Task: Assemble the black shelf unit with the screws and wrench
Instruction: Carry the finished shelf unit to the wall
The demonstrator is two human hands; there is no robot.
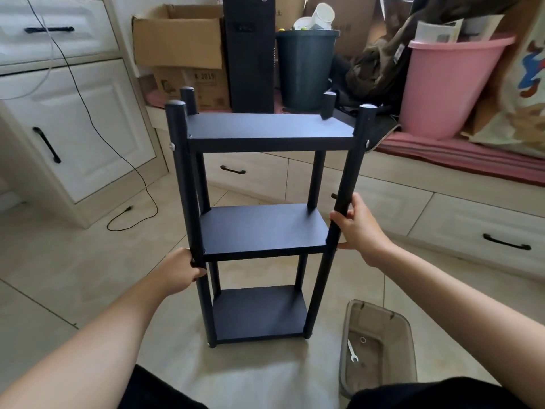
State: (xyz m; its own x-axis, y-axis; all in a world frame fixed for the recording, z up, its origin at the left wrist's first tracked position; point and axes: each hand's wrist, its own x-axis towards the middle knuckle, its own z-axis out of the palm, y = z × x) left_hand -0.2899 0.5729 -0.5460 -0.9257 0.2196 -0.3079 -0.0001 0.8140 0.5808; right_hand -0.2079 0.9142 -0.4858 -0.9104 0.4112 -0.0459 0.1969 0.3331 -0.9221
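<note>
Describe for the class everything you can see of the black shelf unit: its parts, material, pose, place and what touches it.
The black shelf unit stands upright on the tiled floor, with three flat matte boards, wood-like, fixed between four round black posts with capped tops. Silver screw heads show beside the top board on both front posts. The left hand grips the front left post just below the middle board; the right hand grips the front right post at that board's level. It looks fully assembled.

Pale tiled floor (88, 261) — glossy, light beige, diagonal grout lines. Standing upright on it: black shelf unit (259, 231), three boards, four posts. Just right of its base, a clear plastic bin (404, 329) rests on the tiles — inside, a small wrench (352, 351) and a ring-shaped washer (363, 340). Black cable (138, 184) trails across the tiles at left.
</note>
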